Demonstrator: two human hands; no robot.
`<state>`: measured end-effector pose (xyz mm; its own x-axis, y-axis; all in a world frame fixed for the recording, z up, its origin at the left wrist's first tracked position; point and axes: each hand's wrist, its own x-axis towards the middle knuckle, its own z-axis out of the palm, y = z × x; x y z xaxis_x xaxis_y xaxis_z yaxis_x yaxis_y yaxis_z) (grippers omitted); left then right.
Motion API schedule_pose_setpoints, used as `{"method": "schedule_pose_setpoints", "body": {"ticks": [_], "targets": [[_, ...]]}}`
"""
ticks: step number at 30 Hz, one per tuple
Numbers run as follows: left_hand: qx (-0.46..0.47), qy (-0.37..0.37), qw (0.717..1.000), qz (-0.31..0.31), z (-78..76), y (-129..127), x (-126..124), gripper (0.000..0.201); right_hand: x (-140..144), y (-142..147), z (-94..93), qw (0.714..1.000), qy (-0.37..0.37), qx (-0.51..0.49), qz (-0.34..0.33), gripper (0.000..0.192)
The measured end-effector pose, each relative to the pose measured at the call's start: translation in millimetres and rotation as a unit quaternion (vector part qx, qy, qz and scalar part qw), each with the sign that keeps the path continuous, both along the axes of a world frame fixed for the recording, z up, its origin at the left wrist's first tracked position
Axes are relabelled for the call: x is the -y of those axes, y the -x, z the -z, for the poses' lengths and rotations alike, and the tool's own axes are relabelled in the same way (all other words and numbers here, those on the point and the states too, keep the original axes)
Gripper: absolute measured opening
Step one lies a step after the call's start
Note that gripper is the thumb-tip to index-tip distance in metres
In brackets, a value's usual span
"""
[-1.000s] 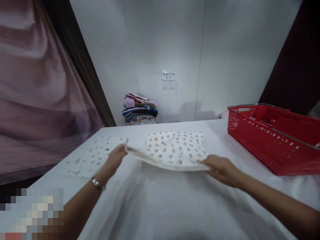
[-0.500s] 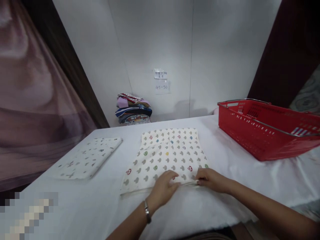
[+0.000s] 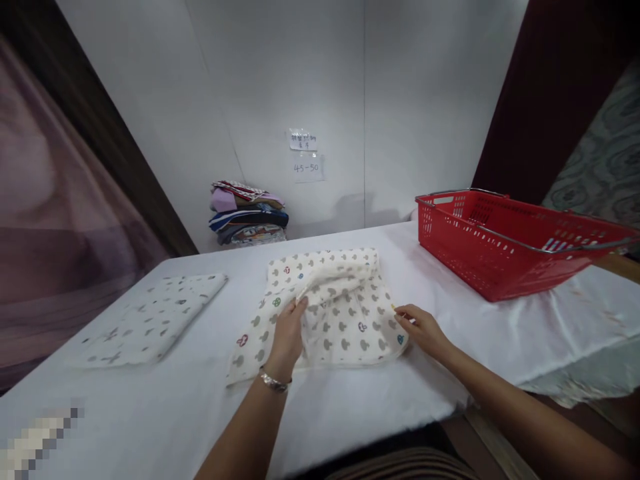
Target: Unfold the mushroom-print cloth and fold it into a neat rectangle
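A cream cloth (image 3: 345,327) printed with grey and coloured mushrooms lies in front of me in layers. Its upper layer is partly raised in a wavy fold across the middle. My left hand (image 3: 289,337), with a silver bracelet at the wrist, pinches the fold on its left side. At the cloth's right edge, my right hand (image 3: 423,330) has thumb and fingertips closed on the fabric. To the left, a second white cloth (image 3: 150,313) with small dark prints lies folded flat, apart from both hands.
The table has a white cover (image 3: 200,400). A red plastic basket (image 3: 480,260) with metal handles stands at the right. Against the wall sits a stack of folded fabrics (image 3: 247,217), with a paper label (image 3: 307,168) above. A pink curtain (image 3: 60,220) hangs at left.
The near edge's top layer has been lifted and folded back, showing more mushroom print beneath. My left hand rose with it; my right moved to the cloth's right edge. The view shifted slightly right.
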<state>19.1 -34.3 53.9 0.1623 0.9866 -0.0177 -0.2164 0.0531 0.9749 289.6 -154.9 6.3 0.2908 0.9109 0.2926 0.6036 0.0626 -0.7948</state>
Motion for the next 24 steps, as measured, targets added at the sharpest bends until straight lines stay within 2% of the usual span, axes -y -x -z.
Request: {"method": "schedule_pose_setpoints", "body": {"ticks": [2, 4, 6, 8, 10, 12, 18, 21, 24], "targets": [[-0.03, 0.011, 0.999, 0.036, 6.0, 7.0, 6.0, 0.036, -5.3, 6.7, 5.0, 0.994, 0.046, -0.096, -0.008, 0.027], [-0.125, -0.008, 0.991, 0.036, 17.7, 4.0, 19.4, 0.033, -12.9, 19.8, 2.5, 0.971, 0.094, -0.218, -0.03, 0.031], [-0.236, -0.07, 0.968, 0.037, 29.7, -5.8, 36.7, 0.034, -20.9, 36.2, -4.1, 0.931, 0.144, -0.33, -0.056, 0.035], [-0.304, -0.164, 0.935, 0.076, 36.6, -17.4, 53.8, 0.031, -27.7, 52.5, -10.4, 0.897, 0.178, -0.396, -0.081, 0.037], [-0.321, -0.25, 0.904, 0.132, 37.6, -26.7, 67.4, 0.02, -31.9, 65.5, -13.1, 0.889, 0.187, -0.406, -0.103, 0.039], [-0.323, -0.292, 0.883, 0.175, 35.1, -31.9, 75.5, 0.015, -33.4, 73.7, -11.7, 0.895, 0.18, -0.391, -0.121, 0.039], [-0.389, -0.298, 0.84, 0.235, 33.7, -34.6, 73.6, 0.019, -30.7, 76.0, 5.7, 0.911, 0.15, -0.362, -0.123, 0.044], [-0.398, -0.288, 0.838, 0.238, 37.4, -38.3, 69.2, 0.019, -30.5, 75.8, 14.4, 0.914, 0.138, -0.357, -0.137, 0.037], [-0.373, -0.244, 0.866, 0.226, 42.4, -42.4, 64.2, 0.019, -29.9, 77.0, 18.9, 0.912, 0.155, -0.366, -0.106, 0.027]]}}
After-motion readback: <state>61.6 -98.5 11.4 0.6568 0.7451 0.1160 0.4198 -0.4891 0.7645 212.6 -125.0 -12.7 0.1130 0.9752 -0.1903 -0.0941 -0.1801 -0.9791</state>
